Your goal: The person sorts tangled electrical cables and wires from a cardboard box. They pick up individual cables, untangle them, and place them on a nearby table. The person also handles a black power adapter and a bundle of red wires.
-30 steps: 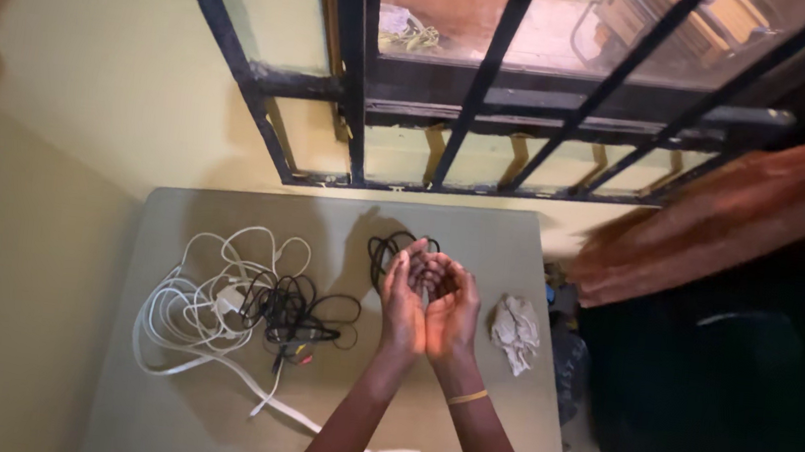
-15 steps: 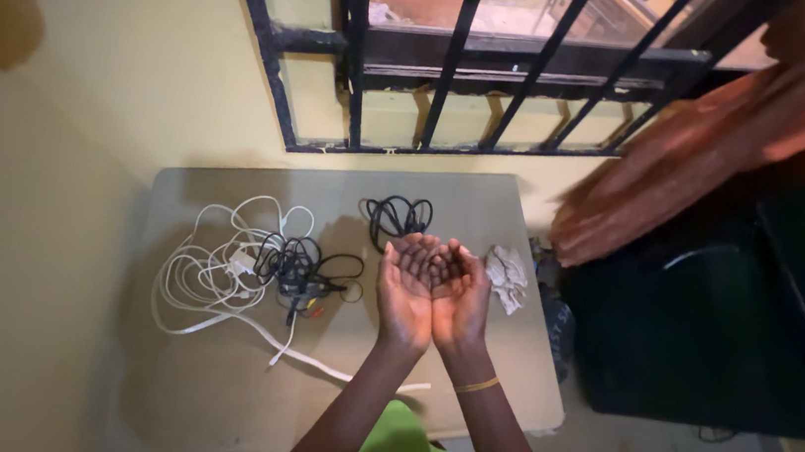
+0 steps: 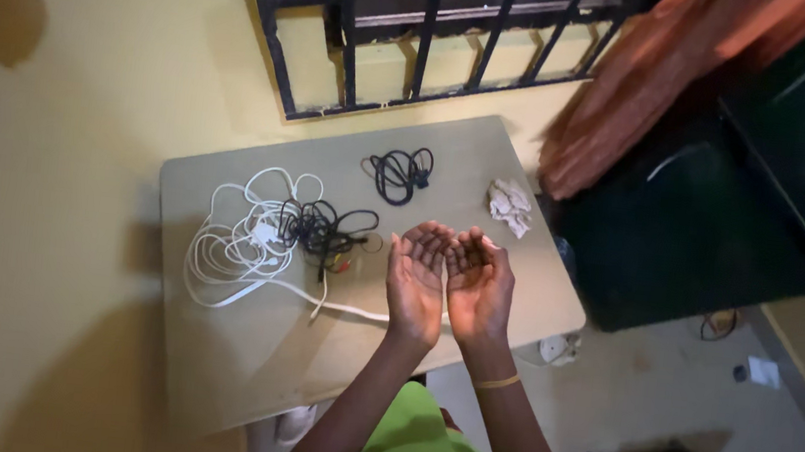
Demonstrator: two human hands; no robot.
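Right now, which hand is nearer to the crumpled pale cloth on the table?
The right hand. The crumpled pale cloth lies just beyond its fingertips, slightly to the right. The left hand is on the far side of the right hand, so farther away.

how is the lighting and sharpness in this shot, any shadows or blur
Head view: dim, warm light; soft overall, no glare. The left hand and right hand, palms up and empty, are fairly clear. A broad shadow darkens the table near its front edge. The black cabinet loses detail.
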